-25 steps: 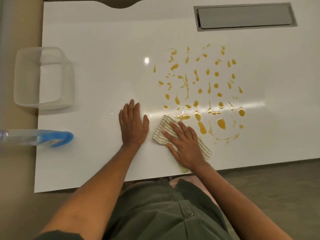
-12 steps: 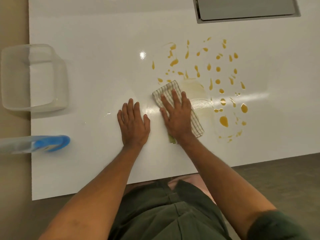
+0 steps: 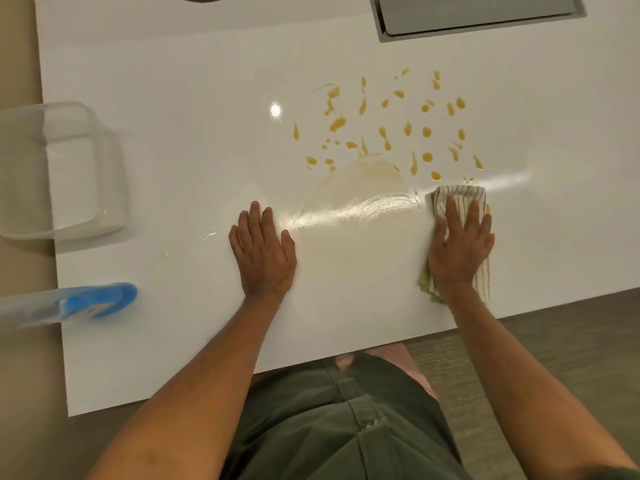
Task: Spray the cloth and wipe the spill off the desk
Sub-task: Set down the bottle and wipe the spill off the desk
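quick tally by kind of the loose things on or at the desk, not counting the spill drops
striped cloth: 1
spray bottle: 1
clear plastic container: 1
total: 3

- The white surface (image 3: pixel 173 81) lies bare and open across its far left and middle stretch; a hand could sweep there freely.
- A clear plastic tub (image 3: pixel 59 171) stands at the left edge, and a spray bottle (image 3: pixel 83 303) lies just nearer, hanging off that edge; together they block the left side.
- The left hand (image 3: pixel 263 251), pressed flat, sits in the near middle.
- Between it and the right hand (image 3: pixel 460 247) the smeared surface is open.
- A grey recessed hatch (image 3: pixel 478 12) occupies the far right corner.
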Tool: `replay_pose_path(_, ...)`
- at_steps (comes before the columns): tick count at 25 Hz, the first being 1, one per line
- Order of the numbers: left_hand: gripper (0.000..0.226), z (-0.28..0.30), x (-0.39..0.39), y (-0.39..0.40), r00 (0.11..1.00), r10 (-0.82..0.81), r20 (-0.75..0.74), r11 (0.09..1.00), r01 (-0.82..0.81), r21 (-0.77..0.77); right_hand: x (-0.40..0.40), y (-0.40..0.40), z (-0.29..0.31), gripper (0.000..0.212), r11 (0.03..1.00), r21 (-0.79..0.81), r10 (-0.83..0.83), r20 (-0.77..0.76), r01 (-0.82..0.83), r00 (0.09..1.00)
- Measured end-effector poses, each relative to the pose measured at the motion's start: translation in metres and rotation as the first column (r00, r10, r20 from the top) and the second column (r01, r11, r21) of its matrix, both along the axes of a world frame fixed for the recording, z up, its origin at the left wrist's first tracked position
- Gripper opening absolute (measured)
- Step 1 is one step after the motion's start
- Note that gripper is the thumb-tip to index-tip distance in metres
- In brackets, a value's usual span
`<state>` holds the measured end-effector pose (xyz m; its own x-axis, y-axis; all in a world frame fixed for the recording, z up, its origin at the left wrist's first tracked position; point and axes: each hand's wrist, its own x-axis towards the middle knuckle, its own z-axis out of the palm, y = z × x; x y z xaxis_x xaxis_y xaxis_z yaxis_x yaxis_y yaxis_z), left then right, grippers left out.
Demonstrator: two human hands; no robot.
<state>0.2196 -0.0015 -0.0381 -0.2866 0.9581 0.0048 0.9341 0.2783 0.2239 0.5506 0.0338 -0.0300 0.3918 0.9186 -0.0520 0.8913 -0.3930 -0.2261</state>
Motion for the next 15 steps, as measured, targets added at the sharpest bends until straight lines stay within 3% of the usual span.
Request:
replay_pose_path(2, 0.053, -0.002, 0.010, -0.004, 0.999, -0.030, -0.012, 1.000, 0.030, 0.002, -0.021, 0.011, -0.003, 0.053, 0.999, 0.027, -0.023, -0.004, 0.023, 1.000)
replay_pose_path(5, 0.053, -0.003, 0.002, -0.004, 1.000, -0.014, -0.026, 1.000, 0.014, 0.003, -0.110, 0.012, -0.006, 0.050, 0.965, 0.074, 0.249, 0.030, -0.251, 0.968)
replay_pose_path(8, 0.053, -0.003, -0.001, -0.002, 1.000, -0.016, -0.007, 1.000, 0.016, -0.001, -0.171, -0.014, -0.003, 0.051, 0.820, 0.107, 0.568, -0.027, -0.562, 0.823)
replay_pose_path(11, 0.053, -0.004, -0.004, -0.005, 0.999, -0.046, 0.002, 0.999, 0.046, 0.004, -0.137, -0.069, -0.002, 0.051, 0.687, 0.040, 0.727, -0.061, -0.726, 0.684)
replay_pose_path(13, 0.052, -0.004, -0.004, -0.005, 0.999, -0.033, 0.011, 0.999, 0.033, 0.015, -0.079, -0.088, -0.003, 0.052, 0.730, 0.019, 0.683, -0.050, -0.684, 0.728)
replay_pose_path(15, 0.052, -0.005, -0.003, -0.004, 1.000, -0.022, 0.015, 1.000, 0.022, 0.018, -0.016, -0.082, -0.004, 0.052, 0.877, -0.005, 0.480, 0.016, -0.480, 0.877)
